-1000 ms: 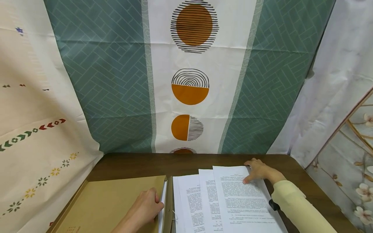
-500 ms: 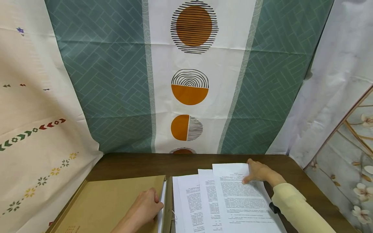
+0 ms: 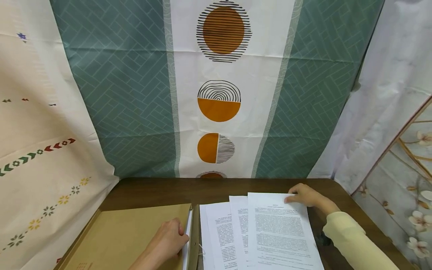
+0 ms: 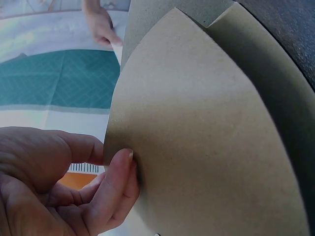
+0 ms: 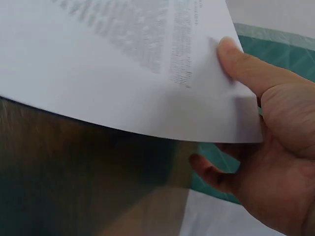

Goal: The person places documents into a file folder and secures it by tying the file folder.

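My left hand (image 3: 168, 237) pinches the edge of the brown cardboard cover of a file box (image 3: 128, 228). In the left wrist view, the bent brown flap (image 4: 197, 118) lies between thumb and fingers. White paper edges (image 3: 186, 249) show inside the box, below that hand. My right hand (image 3: 306, 196) holds the top right corner of a printed sheet (image 3: 281, 236). In the right wrist view, the thumb presses on the face of the sheet (image 5: 123, 98) and the other fingers are behind it, partly hidden.
More printed sheets (image 3: 222, 228) lie fanned out between the box and the held sheet. A white string (image 3: 202, 249) sticks out from the box's right side. The dark wooden table (image 3: 202, 189) ends at a hanging patterned cloth (image 3: 141, 112), with other cloths on both sides.
My right hand has shifted slightly right and now pinches the sheet nearer its corner. The sheet's lower right edge has swung a little left. My left hand has stayed in place.
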### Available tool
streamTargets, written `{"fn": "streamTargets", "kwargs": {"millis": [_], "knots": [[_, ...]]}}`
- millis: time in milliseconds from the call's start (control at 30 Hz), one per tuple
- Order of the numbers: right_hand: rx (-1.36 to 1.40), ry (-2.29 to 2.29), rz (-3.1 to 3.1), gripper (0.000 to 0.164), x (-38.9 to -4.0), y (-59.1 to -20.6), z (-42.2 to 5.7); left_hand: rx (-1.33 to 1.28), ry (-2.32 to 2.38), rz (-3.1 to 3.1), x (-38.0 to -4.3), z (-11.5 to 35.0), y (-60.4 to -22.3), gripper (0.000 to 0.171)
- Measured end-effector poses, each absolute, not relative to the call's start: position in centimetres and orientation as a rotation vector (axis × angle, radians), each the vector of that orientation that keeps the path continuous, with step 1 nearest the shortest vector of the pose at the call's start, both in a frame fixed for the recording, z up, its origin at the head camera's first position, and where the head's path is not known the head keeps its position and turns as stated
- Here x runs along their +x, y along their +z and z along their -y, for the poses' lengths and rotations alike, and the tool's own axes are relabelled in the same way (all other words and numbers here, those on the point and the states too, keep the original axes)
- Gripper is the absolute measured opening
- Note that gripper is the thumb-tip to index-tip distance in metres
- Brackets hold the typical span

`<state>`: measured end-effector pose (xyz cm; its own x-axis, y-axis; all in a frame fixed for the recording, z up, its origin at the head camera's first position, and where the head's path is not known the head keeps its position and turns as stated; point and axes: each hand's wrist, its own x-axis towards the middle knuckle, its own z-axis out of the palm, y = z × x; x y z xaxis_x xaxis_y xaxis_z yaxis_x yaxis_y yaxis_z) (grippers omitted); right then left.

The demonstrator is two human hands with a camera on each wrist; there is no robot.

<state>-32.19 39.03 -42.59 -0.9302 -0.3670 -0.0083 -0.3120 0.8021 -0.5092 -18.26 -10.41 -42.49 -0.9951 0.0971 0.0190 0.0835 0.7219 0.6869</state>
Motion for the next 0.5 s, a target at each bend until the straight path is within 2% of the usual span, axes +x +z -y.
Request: {"fn": "streamTargets", "kwargs": {"millis": [167, 500], "knots": [[-0.611, -0.853, -2.82, 0.007, -31.3, -41.1, -40.5, 0.13, 1.147, -2.897, -18.3, 10.3, -42.6, 0.019], [-0.69, -0.985, -2.61, 0.008, -29.7, -37.2, -41.8, 0.13, 1.141, -2.898, -18.3, 10.2, -42.6, 0.019]]}}
